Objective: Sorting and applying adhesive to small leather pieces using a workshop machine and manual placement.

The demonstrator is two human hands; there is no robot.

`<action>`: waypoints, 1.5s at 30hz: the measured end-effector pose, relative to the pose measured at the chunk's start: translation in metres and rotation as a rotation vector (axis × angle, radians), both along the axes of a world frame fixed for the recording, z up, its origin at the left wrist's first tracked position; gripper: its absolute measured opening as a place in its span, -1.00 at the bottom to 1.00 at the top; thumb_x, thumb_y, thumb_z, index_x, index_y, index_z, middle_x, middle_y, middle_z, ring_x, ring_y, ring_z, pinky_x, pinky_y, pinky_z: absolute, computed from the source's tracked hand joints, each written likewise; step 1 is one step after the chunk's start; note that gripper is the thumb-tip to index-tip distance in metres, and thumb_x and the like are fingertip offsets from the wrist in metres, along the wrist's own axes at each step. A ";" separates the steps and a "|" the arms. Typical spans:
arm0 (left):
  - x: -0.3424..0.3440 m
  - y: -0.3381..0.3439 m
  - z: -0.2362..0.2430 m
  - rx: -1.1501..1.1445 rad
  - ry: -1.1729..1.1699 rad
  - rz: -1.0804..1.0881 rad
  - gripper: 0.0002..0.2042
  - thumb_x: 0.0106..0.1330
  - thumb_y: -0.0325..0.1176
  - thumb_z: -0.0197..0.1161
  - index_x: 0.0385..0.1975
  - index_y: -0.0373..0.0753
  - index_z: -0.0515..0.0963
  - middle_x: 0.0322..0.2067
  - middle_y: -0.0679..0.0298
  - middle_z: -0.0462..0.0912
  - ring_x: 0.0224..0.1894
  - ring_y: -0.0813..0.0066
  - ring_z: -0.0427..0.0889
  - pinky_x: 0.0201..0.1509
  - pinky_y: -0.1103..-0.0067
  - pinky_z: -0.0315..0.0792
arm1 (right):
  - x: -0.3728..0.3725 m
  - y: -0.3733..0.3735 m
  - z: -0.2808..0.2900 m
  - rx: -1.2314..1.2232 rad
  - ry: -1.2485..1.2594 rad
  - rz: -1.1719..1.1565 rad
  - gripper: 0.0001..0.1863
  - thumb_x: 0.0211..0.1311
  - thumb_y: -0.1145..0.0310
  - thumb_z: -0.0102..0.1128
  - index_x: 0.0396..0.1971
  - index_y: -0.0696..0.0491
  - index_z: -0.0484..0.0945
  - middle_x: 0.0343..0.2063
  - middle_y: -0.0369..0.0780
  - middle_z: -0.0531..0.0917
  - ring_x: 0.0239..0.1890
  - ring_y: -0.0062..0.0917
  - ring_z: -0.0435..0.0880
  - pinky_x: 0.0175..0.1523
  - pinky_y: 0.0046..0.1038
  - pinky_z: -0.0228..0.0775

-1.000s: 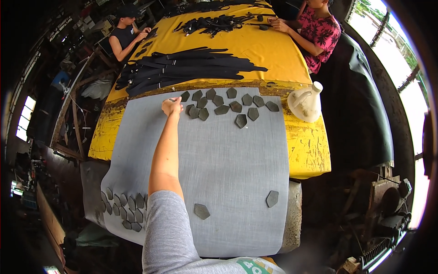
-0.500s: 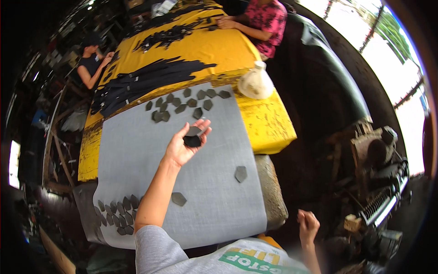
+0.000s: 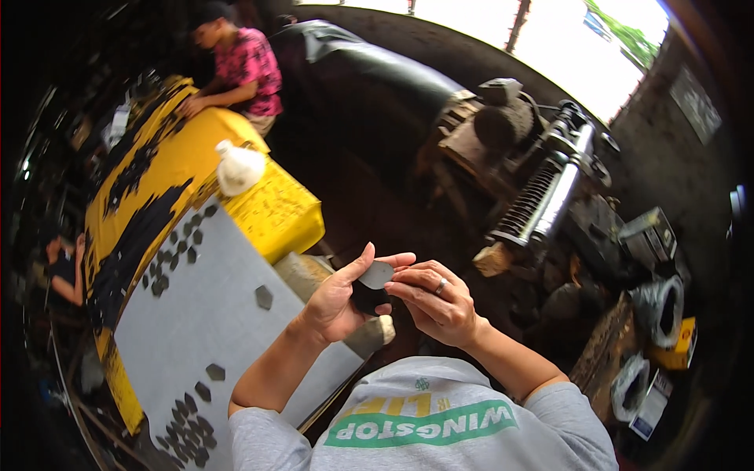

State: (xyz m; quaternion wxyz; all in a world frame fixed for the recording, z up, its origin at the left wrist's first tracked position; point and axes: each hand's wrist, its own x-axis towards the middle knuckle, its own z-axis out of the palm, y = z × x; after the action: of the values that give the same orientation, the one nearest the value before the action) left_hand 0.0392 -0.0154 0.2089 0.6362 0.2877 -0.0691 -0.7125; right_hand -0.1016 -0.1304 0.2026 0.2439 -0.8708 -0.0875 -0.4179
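Stack of dark pieces point(image 3: 376, 276): gripped in the left hand point(image 3: 334, 307), carried past the grey sheet point(image 3: 196, 314); its edge now met by the right hand point(image 3: 441, 304), pinch not discernible; handling thereby made two-handed.

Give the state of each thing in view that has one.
Left hand, holding grey piece and black piece
Right hand, fingertips at edge of grey piece
Grey piece, uppermost in left hand
Black piece, partly covered
Pentagonal pieces, lying on grey sheet
Grey sheet, spread out
White jug, standing upright
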 end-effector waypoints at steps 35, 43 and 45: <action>-0.039 -0.233 -0.028 -0.565 -1.372 -0.149 -0.66 -0.06 -0.52 0.42 -0.21 -0.17 0.63 -0.19 0.29 0.63 -0.44 0.73 0.42 -0.34 0.75 0.36 | -0.194 -0.171 -0.044 1.242 -0.163 -0.636 -0.89 0.12 0.54 0.21 -0.37 0.12 0.47 -0.53 -0.31 0.55 -0.56 -0.73 0.52 -0.45 -0.72 0.36; -0.025 -0.216 -0.026 -0.195 -1.005 0.018 -0.75 0.17 -0.47 0.26 -0.13 -0.24 0.58 -0.22 0.23 0.64 -0.49 0.79 0.43 -0.43 0.81 0.31 | -0.198 -0.156 -0.036 1.240 -0.194 -0.678 -0.89 0.12 0.54 0.21 -0.37 0.11 0.47 -0.52 -0.32 0.55 -0.54 -0.74 0.52 -0.42 -0.72 0.36; -0.017 -0.206 -0.023 -0.092 -0.311 0.080 -0.71 0.26 -0.35 0.19 -0.04 -0.25 0.45 -0.09 0.21 0.56 -0.56 0.76 0.33 -0.53 0.82 0.23 | -0.189 -0.147 -0.026 0.980 -0.196 -0.748 -0.86 0.04 0.61 0.25 -0.42 0.10 0.49 -0.53 -0.31 0.55 -0.52 -0.69 0.51 -0.40 -0.68 0.37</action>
State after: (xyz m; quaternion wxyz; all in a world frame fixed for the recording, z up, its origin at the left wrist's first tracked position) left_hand 0.0223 -0.2213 0.1855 0.6581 0.3675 -0.1877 -0.6298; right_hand -0.2910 -0.2778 0.1765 0.4429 -0.5870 0.4033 -0.5447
